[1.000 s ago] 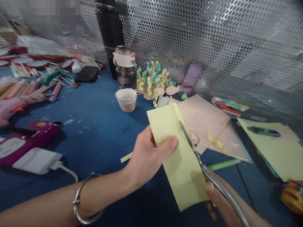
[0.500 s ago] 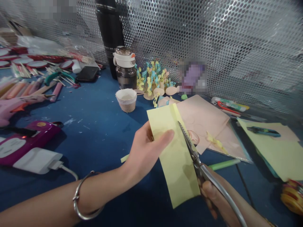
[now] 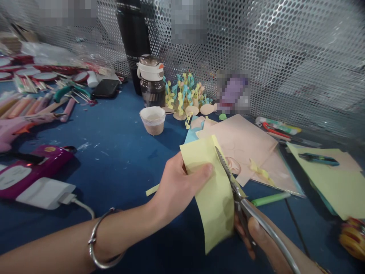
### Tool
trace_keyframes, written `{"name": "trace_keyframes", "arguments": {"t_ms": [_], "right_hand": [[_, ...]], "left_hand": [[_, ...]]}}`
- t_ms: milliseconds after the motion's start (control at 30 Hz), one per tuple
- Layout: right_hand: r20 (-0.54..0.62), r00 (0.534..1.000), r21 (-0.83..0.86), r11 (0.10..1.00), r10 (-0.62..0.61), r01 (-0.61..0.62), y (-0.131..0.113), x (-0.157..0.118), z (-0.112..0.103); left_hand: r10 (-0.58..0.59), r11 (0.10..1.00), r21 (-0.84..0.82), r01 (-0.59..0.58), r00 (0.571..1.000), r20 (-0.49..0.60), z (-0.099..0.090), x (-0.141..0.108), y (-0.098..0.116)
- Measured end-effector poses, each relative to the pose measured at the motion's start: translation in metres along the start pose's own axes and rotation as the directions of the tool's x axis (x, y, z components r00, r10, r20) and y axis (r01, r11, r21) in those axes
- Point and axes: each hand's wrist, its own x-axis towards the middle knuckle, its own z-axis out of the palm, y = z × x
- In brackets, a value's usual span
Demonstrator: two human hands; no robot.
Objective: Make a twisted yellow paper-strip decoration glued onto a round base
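My left hand (image 3: 182,182) pinches a sheet of yellow paper (image 3: 218,213), thumb on top and the other fingers hidden behind it. In my right hand (image 3: 262,236) is a pair of metal scissors (image 3: 238,194), whose blades lie along the sheet's right side and have cut a narrow strip partly free there. The lower end of the paper curves downward. Under the left wrist a small yellow paper strip (image 3: 152,189) lies on the blue table (image 3: 119,152). Beyond the scissors are pale pink sheets (image 3: 239,133) with a yellow scrap (image 3: 261,171) on them.
A paper cup (image 3: 153,121), a lidded jar (image 3: 151,83) and a black bottle (image 3: 132,45) stand ahead. Curled paper pieces (image 3: 185,93) cluster beside them. A power strip (image 3: 48,161) and white charger (image 3: 47,193) lie left. A cutter (image 3: 318,159) rests on paper at right.
The yellow sheet has shifted slightly down and right with my left hand, and its lower end bends more. The scissors' handles have spread wider apart.
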Motion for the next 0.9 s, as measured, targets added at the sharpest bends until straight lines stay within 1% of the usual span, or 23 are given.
{"name": "trace_keyframes", "arguments": {"t_ms": [233,433,567,767,900], "right_hand": [[-0.006,0.999,0.011,0.998,-0.054,0.054,-0.004,0.002,0.004],[-0.011,1.000,0.006,1.000,-0.023,0.023,-0.008,0.002,0.006],[0.015,1.000,0.000,1.000,0.003,-0.003,-0.010,0.000,0.007],[0.041,0.999,-0.009,1.000,-0.030,0.030,-0.001,-0.001,0.005],[0.040,0.999,-0.019,1.000,-0.005,0.006,0.002,0.000,0.005]], "left_hand": [[0.003,1.000,0.019,-0.003,1.000,0.015,0.001,-0.003,0.002],[0.001,0.999,0.034,-0.001,1.000,0.008,0.002,-0.004,0.003],[0.003,0.999,0.043,-0.003,1.000,0.003,0.002,-0.004,0.003],[0.004,0.999,0.036,-0.005,1.000,0.010,0.002,-0.004,0.003],[0.005,0.999,0.039,-0.005,1.000,0.004,0.002,-0.004,0.003]]}}
